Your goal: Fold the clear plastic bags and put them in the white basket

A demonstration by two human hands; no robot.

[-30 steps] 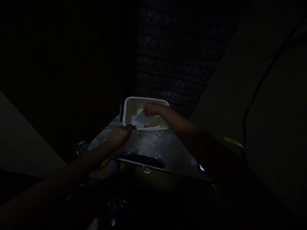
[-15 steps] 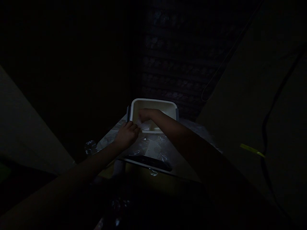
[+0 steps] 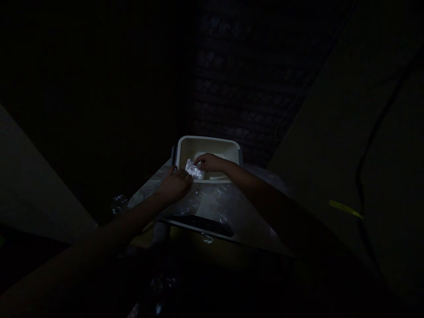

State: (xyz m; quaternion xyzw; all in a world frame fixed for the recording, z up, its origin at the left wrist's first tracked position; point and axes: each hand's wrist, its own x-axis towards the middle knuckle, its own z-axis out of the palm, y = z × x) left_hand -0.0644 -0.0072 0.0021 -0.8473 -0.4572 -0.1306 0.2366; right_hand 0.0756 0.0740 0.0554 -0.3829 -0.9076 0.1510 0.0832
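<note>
A pale rectangular tub (image 3: 208,138) with dark side clips stands on a small surface, its opening facing up. Inside its near left part is a shiny, crumpled clear plastic piece (image 3: 195,170). My right hand (image 3: 210,162) reaches into the tub, fingers curled in a pinch at the right side of that plastic. At the tub's near left rim, my left hand (image 3: 177,183) has its fingers bent over the edge, close to the plastic; what lies under its fingertips is too dark to tell.
Clear plastic sheeting (image 3: 218,198) covers the surface before the tub, with a dark flat object (image 3: 200,224) near its front edge. A yellow strip (image 3: 346,209) and dark cable (image 3: 361,176) are at the right. Much else is dark.
My right hand has shifted slightly right and its fingers now show. The plastic in the tub shows brighter and higher beside them. My left hand remains at the rim.
</note>
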